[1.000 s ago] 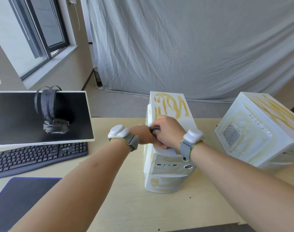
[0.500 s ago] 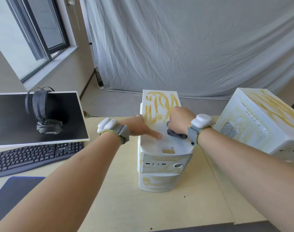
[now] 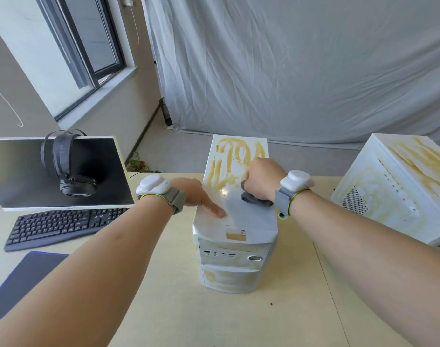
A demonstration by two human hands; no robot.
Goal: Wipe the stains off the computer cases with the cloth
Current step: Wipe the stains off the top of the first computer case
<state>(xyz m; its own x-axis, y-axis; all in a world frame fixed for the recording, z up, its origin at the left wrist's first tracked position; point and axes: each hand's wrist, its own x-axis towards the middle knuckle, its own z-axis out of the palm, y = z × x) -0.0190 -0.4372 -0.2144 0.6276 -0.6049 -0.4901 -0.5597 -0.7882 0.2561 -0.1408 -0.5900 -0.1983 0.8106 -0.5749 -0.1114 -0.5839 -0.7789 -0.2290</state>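
At frame centre, my right hand (image 3: 260,177) grips the grey cloth (image 3: 254,197) on the stained white case (image 3: 235,221); my left hand (image 3: 197,195) rests flat, thumb extended, on its left edge.

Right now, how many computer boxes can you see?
2. One white case stands in the middle of the table, under both hands; the other case sits at the right edge, partly cut off.

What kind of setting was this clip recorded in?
Probably an office-style room set up for recording: a desk holds a monitor with headphones hung on it and a keyboard, and a grey backdrop sheet hangs behind two stained computer cases.
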